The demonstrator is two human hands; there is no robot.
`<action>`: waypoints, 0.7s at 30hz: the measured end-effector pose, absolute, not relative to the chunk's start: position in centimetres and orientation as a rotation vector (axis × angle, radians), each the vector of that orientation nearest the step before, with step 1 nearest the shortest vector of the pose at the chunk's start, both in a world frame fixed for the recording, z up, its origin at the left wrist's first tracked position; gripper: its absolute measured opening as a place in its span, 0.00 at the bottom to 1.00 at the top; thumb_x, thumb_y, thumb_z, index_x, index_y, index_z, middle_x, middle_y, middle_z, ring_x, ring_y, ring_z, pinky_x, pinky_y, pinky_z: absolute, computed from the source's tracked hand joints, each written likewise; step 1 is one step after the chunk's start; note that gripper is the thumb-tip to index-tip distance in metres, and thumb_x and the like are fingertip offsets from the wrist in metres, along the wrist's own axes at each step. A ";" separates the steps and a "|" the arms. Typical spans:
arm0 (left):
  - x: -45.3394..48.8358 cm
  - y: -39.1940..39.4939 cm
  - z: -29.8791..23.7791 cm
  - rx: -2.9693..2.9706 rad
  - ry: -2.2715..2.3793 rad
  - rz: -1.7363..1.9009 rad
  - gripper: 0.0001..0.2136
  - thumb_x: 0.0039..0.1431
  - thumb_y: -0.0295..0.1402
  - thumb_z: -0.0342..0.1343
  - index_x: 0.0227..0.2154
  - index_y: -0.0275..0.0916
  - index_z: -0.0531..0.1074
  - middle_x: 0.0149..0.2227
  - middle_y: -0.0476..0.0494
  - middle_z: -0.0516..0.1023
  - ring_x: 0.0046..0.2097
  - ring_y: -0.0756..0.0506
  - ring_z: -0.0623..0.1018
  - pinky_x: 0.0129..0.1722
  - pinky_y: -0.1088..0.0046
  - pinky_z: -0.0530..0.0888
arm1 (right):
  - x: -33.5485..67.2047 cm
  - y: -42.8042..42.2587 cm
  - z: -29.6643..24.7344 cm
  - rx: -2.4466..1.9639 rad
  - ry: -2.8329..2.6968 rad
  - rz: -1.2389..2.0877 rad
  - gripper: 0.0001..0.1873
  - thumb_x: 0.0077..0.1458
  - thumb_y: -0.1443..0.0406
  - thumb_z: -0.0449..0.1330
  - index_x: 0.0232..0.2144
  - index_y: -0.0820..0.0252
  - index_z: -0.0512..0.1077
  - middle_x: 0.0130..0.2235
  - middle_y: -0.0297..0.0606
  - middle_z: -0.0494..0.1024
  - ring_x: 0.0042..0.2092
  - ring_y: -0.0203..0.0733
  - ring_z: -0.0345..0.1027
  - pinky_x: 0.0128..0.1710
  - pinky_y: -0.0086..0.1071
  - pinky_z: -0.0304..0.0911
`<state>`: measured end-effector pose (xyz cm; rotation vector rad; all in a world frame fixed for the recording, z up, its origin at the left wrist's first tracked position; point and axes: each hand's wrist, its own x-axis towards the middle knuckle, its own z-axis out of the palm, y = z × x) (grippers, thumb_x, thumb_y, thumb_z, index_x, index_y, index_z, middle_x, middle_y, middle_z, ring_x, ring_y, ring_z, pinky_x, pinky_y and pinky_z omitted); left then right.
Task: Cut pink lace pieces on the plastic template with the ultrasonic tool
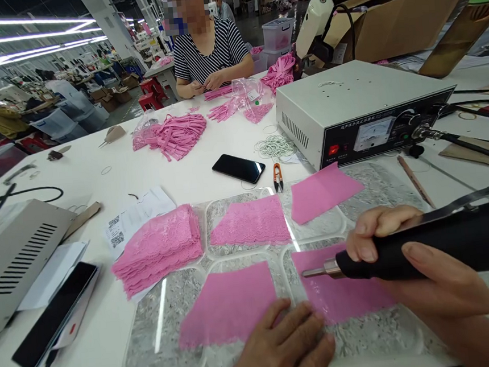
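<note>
The right hand [447, 274] is wrapped around a black tool [392, 255], its metal tip [316, 272] at the near-right pink cloth [344, 299], while the left hand [282, 346], fingers slightly apart, lies by the near-left pink cloth [233, 304].

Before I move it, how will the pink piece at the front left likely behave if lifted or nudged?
The pink piece looks thin and flat, so it would probably flop when lifted. The marbled surface beneath shows glossy glare, so it may slide if nudged. The left hand overlaps its right edge in view, so it might bunch there.
</note>
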<state>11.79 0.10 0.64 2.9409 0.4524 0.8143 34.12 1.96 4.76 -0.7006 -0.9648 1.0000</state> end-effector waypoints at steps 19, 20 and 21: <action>11.8 0.1 0.8 2.920 0.466 0.808 0.12 0.66 0.37 0.51 0.41 0.34 0.75 0.44 0.41 0.80 0.50 0.44 0.77 0.50 0.68 0.74 | 34.2 0.4 5.6 -0.787 -1.079 1.082 0.06 0.56 0.58 0.61 0.32 0.52 0.71 0.28 0.34 0.69 0.25 0.37 0.65 0.25 0.33 0.69; 11.8 0.2 0.8 2.925 0.470 0.797 0.12 0.66 0.37 0.51 0.41 0.35 0.75 0.44 0.41 0.79 0.50 0.44 0.77 0.50 0.69 0.73 | 34.2 0.5 5.7 -0.794 -1.087 1.076 0.06 0.56 0.58 0.61 0.32 0.52 0.71 0.28 0.34 0.69 0.25 0.37 0.65 0.25 0.33 0.69; 11.9 0.2 0.8 2.929 0.472 0.793 0.12 0.66 0.37 0.51 0.41 0.35 0.75 0.44 0.41 0.79 0.50 0.45 0.77 0.50 0.69 0.73 | 34.1 0.5 5.8 -0.798 -1.093 1.066 0.06 0.55 0.58 0.62 0.31 0.52 0.72 0.28 0.34 0.69 0.24 0.37 0.65 0.24 0.33 0.69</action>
